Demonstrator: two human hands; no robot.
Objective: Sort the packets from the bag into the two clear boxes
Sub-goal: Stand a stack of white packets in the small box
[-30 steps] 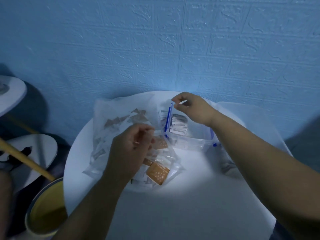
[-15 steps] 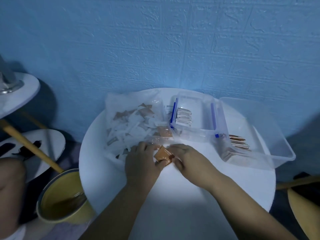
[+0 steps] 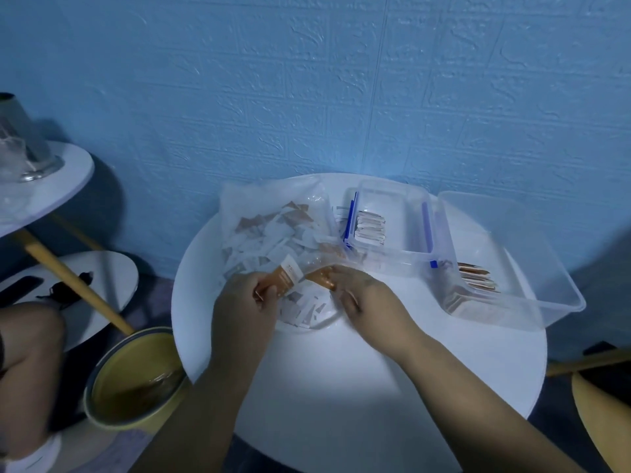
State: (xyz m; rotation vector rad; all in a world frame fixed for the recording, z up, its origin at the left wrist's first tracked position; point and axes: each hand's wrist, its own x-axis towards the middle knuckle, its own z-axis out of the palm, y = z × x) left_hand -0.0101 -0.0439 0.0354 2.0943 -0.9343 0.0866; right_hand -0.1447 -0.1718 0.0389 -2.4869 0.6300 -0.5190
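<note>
A clear plastic bag (image 3: 269,213) full of white and orange packets lies on the round white table (image 3: 358,380). At its near mouth my left hand (image 3: 246,302) grips an orange packet (image 3: 283,276). My right hand (image 3: 367,298) pinches a second orange packet (image 3: 322,278) right beside it. A small clear box with blue clips (image 3: 399,203) holds a row of white packets (image 3: 370,228). To its right a larger clear box (image 3: 546,278) holds orange packets (image 3: 476,276).
The table stands against a blue brick-pattern wall. A yellow bucket (image 3: 133,380) sits on the floor at the left, by a wooden leg (image 3: 71,279) of another white table (image 3: 44,186). Someone's knee (image 3: 27,339) shows at the far left.
My right hand came back from the small box to the bag's mouth. Both hands met on an orange packet; now each holds one, drawn apart.
</note>
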